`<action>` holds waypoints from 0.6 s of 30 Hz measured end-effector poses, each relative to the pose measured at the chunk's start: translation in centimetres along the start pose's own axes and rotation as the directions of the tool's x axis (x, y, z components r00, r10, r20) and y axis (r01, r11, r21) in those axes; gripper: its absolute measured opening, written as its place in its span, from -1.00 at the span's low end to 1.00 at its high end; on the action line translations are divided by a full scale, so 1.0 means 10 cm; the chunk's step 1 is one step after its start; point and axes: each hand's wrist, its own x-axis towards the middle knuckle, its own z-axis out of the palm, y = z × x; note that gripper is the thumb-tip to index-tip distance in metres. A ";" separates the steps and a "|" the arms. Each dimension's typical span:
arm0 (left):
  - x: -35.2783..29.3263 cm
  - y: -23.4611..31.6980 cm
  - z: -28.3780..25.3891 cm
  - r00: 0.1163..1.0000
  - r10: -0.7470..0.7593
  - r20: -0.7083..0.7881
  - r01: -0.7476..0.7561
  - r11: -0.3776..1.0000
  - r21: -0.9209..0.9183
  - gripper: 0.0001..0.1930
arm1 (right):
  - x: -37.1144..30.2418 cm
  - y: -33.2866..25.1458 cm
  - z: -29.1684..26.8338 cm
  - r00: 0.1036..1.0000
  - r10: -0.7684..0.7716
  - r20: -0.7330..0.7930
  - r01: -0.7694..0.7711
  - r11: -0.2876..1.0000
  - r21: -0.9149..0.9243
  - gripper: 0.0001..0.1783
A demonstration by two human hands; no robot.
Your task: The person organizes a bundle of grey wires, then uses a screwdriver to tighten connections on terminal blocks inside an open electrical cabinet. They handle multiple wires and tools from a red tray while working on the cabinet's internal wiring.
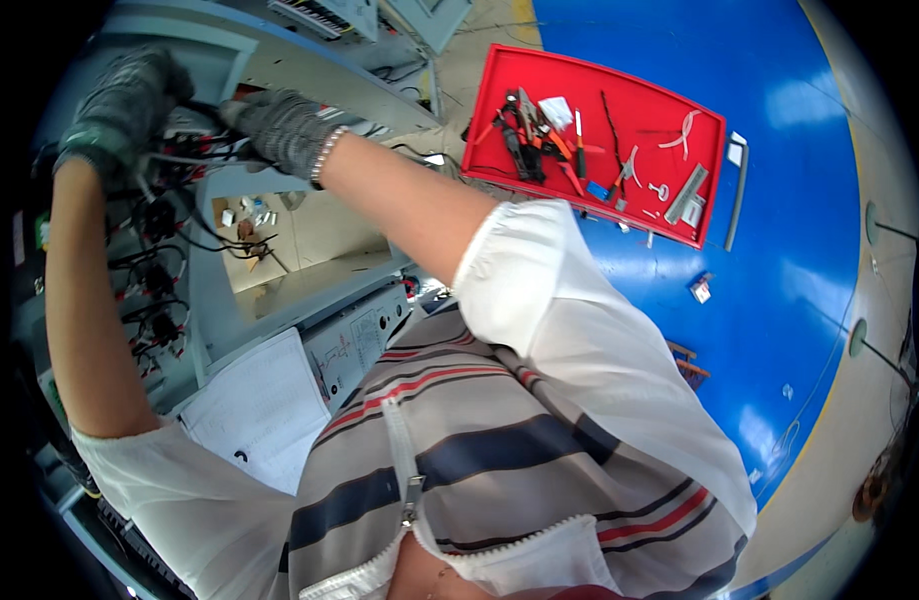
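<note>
Both my hands wear grey knitted gloves and reach into a grey metal cabinet [207, 320] at the upper left. My left hand [124, 105] is curled in front of the wiring; its fingertips and whatever they hold are hidden. Beside it, my right hand [284, 130] has its fingers closed around a black cable [207, 114] that runs between the two gloves. Below the hands, thin grey and black wires [194, 160] hang loosely. A column of black components [159, 275] with red and black leads lies under my left wrist.
White paper sheets [254, 410] rest near my waist beside a panel with a printed diagram [359, 340]. A red tray [644, 95] at the upper right carries pliers and other hand tools [524, 150]. Blue flooring [729, 330] extends beneath it. Scraps [249, 215] lie beyond the cabinet opening.
</note>
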 end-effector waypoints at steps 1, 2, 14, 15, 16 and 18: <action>-0.21 -0.03 0.00 0.997 -0.066 0.026 0.066 0.998 0.003 -0.82 | 0.03 0.17 0.17 0.884 -0.455 0.109 0.391 0.589 -0.707 -0.76; -0.45 -0.08 0.03 0.993 -0.103 0.055 0.101 0.994 0.030 -0.82 | 0.03 0.22 0.41 0.914 -0.365 0.176 0.391 0.679 -0.621 -0.76; -0.29 -0.33 0.21 1.000 -0.001 -0.007 0.000 1.000 -0.028 -0.74 | 0.00 0.09 0.51 0.938 0.326 -0.119 -0.205 0.797 0.569 -0.75; -0.30 -0.31 0.21 1.000 -0.022 -0.001 0.022 1.000 -0.018 -0.76 | 0.00 0.09 0.52 0.939 0.321 -0.125 -0.196 0.797 0.572 -0.75; -0.31 -0.30 0.20 0.999 -0.042 0.005 0.042 0.999 -0.008 -0.78 | 0.00 0.08 0.52 0.940 0.316 -0.131 -0.188 0.796 0.575 -0.74; -0.34 -0.29 0.21 1.000 -0.014 -0.024 0.014 1.000 -0.017 -0.79 | -0.02 0.07 0.50 0.941 0.315 -0.123 -0.206 0.823 0.529 -0.74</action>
